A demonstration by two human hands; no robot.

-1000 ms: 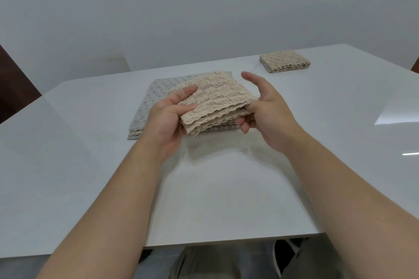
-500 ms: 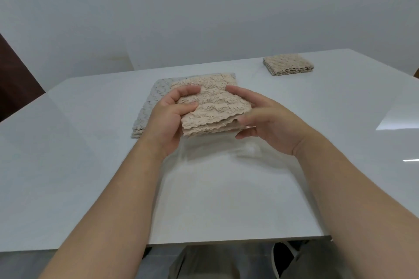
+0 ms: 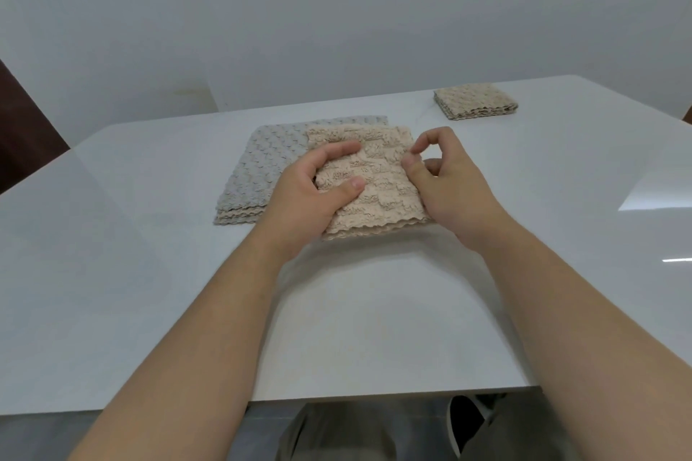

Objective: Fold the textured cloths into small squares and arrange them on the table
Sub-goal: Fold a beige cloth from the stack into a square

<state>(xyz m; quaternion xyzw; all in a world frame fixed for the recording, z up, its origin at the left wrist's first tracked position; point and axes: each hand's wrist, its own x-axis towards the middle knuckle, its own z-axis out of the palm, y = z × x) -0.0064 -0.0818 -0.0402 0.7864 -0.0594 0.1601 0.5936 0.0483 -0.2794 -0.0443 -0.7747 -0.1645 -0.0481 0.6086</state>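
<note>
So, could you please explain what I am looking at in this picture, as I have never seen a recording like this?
There is no machine here. A person works with bare hands, and the single picture comes from a camera worn on their head, looking forward and down. That is why both forearms reach in from the bottom.

The left hand grips the left side of a folded beige textured cloth, thumb on top. The right hand is at the cloth's right edge with its thumb touching it; whether it truly grips is unclear.

Behind that cloth, on the glossy white table, lies a stack of textured cloths with a grey one on top. Far to the right sits a small folded beige square, apparently already finished.
</note>
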